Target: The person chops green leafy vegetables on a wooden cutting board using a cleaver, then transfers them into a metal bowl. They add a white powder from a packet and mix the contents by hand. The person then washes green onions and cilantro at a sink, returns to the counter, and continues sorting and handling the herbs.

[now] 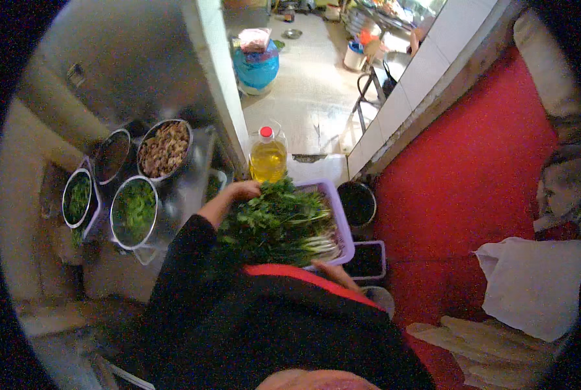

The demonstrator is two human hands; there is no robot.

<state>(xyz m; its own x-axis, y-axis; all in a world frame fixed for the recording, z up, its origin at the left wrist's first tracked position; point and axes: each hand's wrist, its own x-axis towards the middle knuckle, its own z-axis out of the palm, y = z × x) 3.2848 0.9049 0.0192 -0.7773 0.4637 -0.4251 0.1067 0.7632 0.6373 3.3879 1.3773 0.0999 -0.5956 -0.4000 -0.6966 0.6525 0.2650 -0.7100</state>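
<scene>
A purple plastic basket [345, 219] lies in front of my body, heaped with leafy green herbs [275, 209] and a bundle of scallions or similar stalks with white ends [319, 245]. My left hand [245, 190] is at the far left of the heap, against the leaves; its fingertips are partly hidden by them. At the basket's near right corner is my right hand [332, 273], touching or close to the rim, with its grip unclear. Just beyond the leaves stands a clear bottle of yellow oil [268, 158] with a red cap.
Bowls of chopped greens [134, 212] and brown chunks [165, 148] stand on the metal counter at left. A dark round container [357, 204] and a purple-rimmed tray [384, 258] lie right of the basket. Ahead, a doorway has a tiled wall [407, 92]; part of another person shows beyond.
</scene>
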